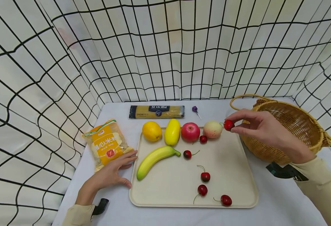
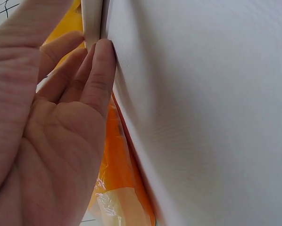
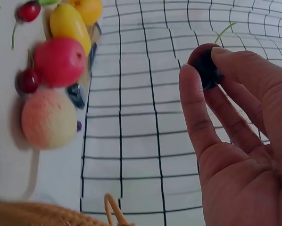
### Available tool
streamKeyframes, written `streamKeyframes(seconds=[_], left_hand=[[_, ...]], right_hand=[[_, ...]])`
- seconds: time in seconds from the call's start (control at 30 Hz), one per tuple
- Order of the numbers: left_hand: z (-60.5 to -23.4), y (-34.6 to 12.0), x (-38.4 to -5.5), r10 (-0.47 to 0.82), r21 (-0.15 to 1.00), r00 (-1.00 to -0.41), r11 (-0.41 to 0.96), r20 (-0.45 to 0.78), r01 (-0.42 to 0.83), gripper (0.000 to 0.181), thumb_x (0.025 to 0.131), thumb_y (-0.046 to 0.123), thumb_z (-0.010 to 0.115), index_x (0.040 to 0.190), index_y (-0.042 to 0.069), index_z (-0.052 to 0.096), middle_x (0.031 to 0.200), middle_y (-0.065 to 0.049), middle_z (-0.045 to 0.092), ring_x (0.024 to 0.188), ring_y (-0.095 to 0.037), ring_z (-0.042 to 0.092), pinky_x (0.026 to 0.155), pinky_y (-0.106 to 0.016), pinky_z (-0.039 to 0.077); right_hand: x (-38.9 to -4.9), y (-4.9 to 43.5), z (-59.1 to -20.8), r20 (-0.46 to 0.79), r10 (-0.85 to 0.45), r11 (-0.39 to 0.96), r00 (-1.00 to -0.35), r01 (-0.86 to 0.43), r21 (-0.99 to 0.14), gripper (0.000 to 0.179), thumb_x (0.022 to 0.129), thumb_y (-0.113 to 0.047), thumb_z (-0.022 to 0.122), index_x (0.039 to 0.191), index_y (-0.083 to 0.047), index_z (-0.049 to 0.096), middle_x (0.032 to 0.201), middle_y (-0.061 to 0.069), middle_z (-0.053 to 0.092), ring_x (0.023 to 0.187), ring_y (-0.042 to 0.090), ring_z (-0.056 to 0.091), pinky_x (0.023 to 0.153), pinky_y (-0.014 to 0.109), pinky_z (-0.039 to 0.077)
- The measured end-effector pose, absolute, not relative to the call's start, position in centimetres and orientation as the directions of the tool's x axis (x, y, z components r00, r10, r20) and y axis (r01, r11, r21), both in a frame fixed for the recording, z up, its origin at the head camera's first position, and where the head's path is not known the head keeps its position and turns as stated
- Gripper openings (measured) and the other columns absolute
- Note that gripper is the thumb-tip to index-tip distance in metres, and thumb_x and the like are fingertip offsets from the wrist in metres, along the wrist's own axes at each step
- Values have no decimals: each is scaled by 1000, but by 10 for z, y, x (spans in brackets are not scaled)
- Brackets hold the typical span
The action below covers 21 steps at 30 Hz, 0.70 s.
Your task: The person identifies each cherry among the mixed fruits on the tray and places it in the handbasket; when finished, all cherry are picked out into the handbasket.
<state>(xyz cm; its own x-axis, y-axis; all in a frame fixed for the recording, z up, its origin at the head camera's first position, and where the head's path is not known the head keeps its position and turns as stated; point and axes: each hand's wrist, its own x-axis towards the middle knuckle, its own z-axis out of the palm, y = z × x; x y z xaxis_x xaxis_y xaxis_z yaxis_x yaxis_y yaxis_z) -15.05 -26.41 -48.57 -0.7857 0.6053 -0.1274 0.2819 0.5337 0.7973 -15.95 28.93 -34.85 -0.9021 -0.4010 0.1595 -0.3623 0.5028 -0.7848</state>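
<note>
My right hand (image 1: 263, 128) pinches a red cherry (image 1: 229, 125) between thumb and fingers, above the tray's far right corner and beside the wicker basket (image 1: 321, 138). In the right wrist view the cherry (image 3: 206, 66) looks dark, its green stem pointing up. With fingers spread, my left hand (image 1: 111, 172) touches the left rim of the beige tray (image 1: 168, 196) and lies next to a yellow snack bag (image 1: 106, 142). Along the tray's far side sit a lemon (image 1: 152, 131), a yellow oval fruit (image 1: 172, 131), a red apple (image 1: 190, 131) and a peach (image 1: 212, 129).
A banana (image 1: 155, 160) lies at the tray's left. Several cherries, one (image 1: 226, 200) close to the front rim, are scattered over the tray. Behind it are a spaghetti pack (image 1: 157, 112) and a purple lollipop (image 1: 194, 109). Black netting (image 1: 165, 56) over white cloth surrounds the table.
</note>
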Motion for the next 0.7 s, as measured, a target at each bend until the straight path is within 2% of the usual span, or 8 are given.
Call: streamKeyframes(seconds=[0.23, 0.27, 0.33, 0.43, 0.5, 0.7], left_hand=[[-486, -266, -150, 604, 784, -789, 541, -111, 304, 100, 71, 29, 98, 157, 5, 53, 175, -20, 32, 144, -41, 57, 112, -38, 54], [-486, -266, -149, 599, 784, -793, 543, -110, 301, 99, 71, 29, 98, 157, 5, 54, 175, -20, 33, 144, -36, 58, 112, -34, 55], [-487, -268, -148, 590, 784, -800, 544, -106, 298, 99, 70, 29, 98, 156, 7, 54, 175, -18, 34, 147, -18, 58, 111, -25, 55], [-489, -271, -147, 591, 801, -802, 520, -87, 296, 100, 69, 28, 98, 156, 5, 55, 174, -18, 34, 148, 11, 43, 110, -13, 51], [-490, -271, -147, 599, 814, -797, 499, -77, 296, 100, 70, 27, 98, 156, 4, 54, 175, -19, 33, 145, 23, 33, 110, -9, 48], [-493, -265, -150, 617, 839, -784, 461, -68, 290, 99, 71, 25, 97, 157, 3, 53, 174, -21, 32, 145, 25, 30, 110, -8, 47]], right_hand=[[-177, 311, -330, 123, -328, 582, -937, -303, -755, 32, 99, -11, 78, 129, -19, 74, 119, -4, 77, 101, 9, 79, 87, 16, 63], [-180, 313, -328, 116, -322, 588, -940, -294, -754, 31, 99, -12, 78, 129, -20, 74, 118, -4, 78, 101, 9, 79, 88, 16, 62], [-186, 316, -324, 101, -311, 599, -945, -278, -751, 30, 100, -15, 78, 129, -20, 74, 118, -5, 80, 99, 9, 80, 88, 14, 61], [-194, 320, -319, 76, -298, 612, -951, -252, -750, 29, 100, -19, 77, 129, -20, 75, 118, -5, 79, 100, 11, 79, 88, 15, 61], [-199, 325, -316, 65, -284, 623, -956, -236, -746, 29, 100, -21, 78, 129, -20, 75, 119, -5, 79, 100, 12, 79, 87, 16, 62], [-208, 354, -314, 43, -241, 670, -970, -198, -716, 29, 100, -23, 78, 128, -18, 76, 120, -8, 78, 104, 7, 77, 85, 12, 59]])
